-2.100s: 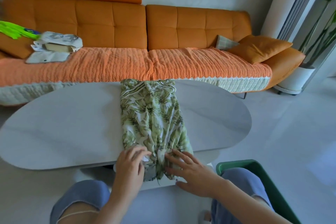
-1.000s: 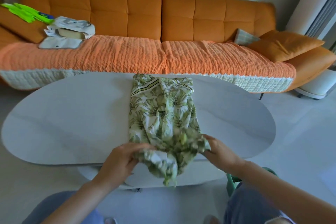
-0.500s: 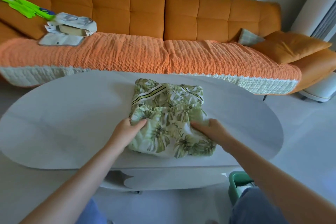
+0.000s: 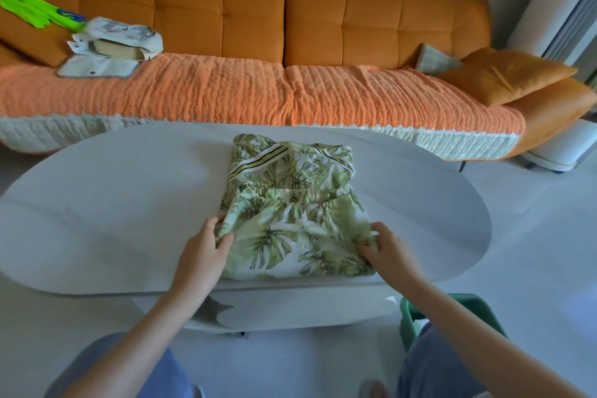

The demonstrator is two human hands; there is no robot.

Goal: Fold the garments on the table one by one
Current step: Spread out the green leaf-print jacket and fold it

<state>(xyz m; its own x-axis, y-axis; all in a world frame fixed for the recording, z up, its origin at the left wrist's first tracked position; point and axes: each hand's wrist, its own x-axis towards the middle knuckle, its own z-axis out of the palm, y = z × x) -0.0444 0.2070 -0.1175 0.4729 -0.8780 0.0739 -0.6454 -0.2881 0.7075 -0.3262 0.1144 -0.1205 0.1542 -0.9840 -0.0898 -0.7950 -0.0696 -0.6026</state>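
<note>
A green leaf-print garment (image 4: pixel 292 213) lies folded in half on the grey oval table (image 4: pixel 113 213), its striped band at the far end. My left hand (image 4: pixel 206 245) pinches the garment's left edge, thumb on top. My right hand (image 4: pixel 386 245) grips the right edge near the front corner. Both hands sit at the sides of the upper folded layer, close to the table's front edge.
An orange sofa (image 4: pixel 226 19) with an orange throw runs behind the table. On its left lie pale folded garments (image 4: pixel 119 42) and a bright green item (image 4: pixel 35 11). A green basket (image 4: pixel 452 317) stands on the floor at my right knee.
The garment's near end was lifted off the front edge and folded away from me over the far half. Since then both hands slid back toward me along the sides.
</note>
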